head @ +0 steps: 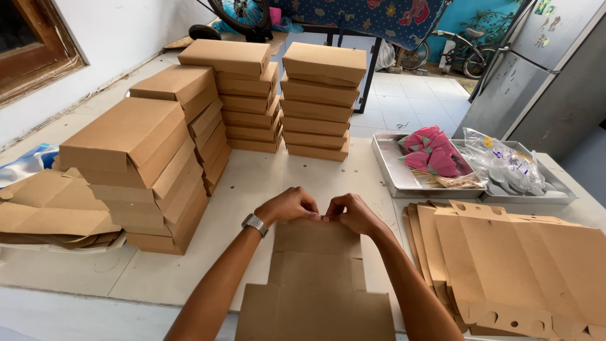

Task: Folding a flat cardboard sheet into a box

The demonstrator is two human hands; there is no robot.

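A flat brown cardboard box blank [315, 278] lies on the white table [252, 183] right in front of me. My left hand [289, 205], with a metal watch on the wrist, and my right hand [353, 213] meet at the blank's far edge. Both pinch that edge with curled fingers, knuckles almost touching. To the right rests a pile of more flat blanks [517, 265]. Stacks of folded brown boxes stand at the left [142, 170], at the far middle [243, 95] and beside it [320, 101].
Two metal trays sit at the right: one [391, 170] with pink items and wooden sticks, the other [536, 196] with clear plastic bags. Loose cardboard sheets [44, 215] lie at the left edge. A grey cabinet [549, 76] and bicycles stand beyond.
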